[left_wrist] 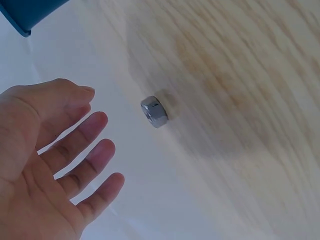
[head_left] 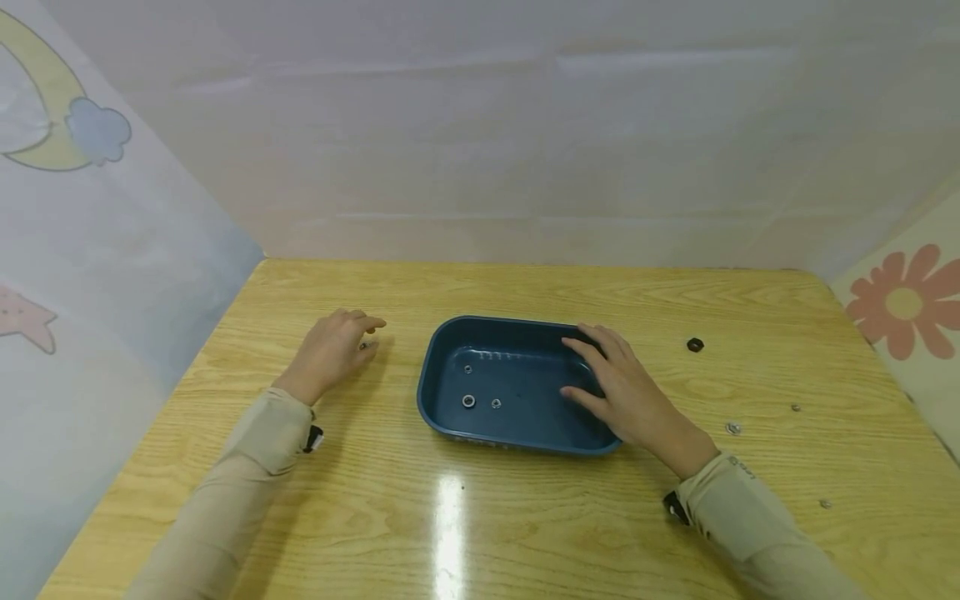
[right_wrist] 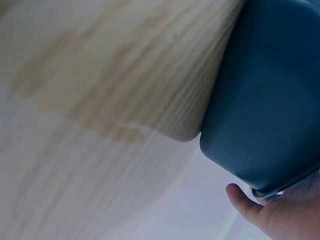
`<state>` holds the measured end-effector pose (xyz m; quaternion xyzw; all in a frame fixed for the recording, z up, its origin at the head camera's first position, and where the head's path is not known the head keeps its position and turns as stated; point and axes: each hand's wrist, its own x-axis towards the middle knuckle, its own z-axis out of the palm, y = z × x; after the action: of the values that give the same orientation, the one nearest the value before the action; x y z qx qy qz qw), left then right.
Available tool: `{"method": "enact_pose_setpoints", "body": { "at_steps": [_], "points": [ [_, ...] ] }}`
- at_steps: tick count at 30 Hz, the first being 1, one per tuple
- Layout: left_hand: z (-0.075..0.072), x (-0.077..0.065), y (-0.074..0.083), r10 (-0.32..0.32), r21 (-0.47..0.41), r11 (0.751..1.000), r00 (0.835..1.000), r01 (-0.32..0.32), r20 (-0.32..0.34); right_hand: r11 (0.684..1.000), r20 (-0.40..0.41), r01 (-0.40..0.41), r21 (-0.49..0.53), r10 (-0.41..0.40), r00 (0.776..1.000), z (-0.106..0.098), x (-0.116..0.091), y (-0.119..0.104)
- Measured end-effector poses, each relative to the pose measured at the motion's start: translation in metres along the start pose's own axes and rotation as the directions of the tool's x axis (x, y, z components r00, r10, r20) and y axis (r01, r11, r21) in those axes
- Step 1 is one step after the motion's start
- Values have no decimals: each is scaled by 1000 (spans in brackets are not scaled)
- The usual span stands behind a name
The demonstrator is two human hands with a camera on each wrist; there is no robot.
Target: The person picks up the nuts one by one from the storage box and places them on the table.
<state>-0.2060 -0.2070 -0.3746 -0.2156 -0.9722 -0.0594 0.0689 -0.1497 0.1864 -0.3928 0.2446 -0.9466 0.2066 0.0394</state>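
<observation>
My left hand [head_left: 330,354] hovers over the left part of the wooden table, thumb and fingers apart with nothing between them. Close by its fingertips, a silver hex nut [left_wrist: 154,112] stands on the table, apart from the hand. A dark blue tray [head_left: 517,444] sits in the middle with several small metal nuts inside, among them a larger ring-like nut [head_left: 468,401] and a smaller nut [head_left: 496,403]. Over the tray's right end my right hand [head_left: 626,392] has its fingers spread and holds nothing. In the right wrist view it is beside the rim; contact is hard to tell.
Right of the tray lie a black hex nut [head_left: 695,344], a silver nut [head_left: 733,428] and two tiny metal pieces, one farther back [head_left: 797,407] and one nearer [head_left: 826,503]. A pale curtain-like wall [head_left: 525,167] rises behind the table.
</observation>
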Motion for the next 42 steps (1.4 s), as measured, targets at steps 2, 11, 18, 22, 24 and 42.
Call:
{"method": "enact_pose_setpoints", "body": {
  "at_steps": [2,11,18,22,24,42],
  "points": [
    [0,1,2,13,-11,1000,1000,-14,-14,1000,-3,-2,-2,2,1000,0,0,0],
    [-9,4,17,69,-24,997,994,-71,-84,1000,-15,-14,-13,14,1000,1,0,0],
    [-16,8,32,108,-11,994,987,-110,-116,1000,-26,0,-12,-1,1000,1,-1,0],
    [-18,11,40,137,-7,990,982,-139,-134,1000,-26,7,-8,-7,1000,0,0,0],
    [-19,12,43,148,-8,989,979,-151,-139,1000,-23,9,-6,-9,1000,0,0,0],
    [-17,23,68,204,-15,978,970,-208,-129,1000,-7,3,-13,-3,1000,-2,-1,-2]
  ]
}}
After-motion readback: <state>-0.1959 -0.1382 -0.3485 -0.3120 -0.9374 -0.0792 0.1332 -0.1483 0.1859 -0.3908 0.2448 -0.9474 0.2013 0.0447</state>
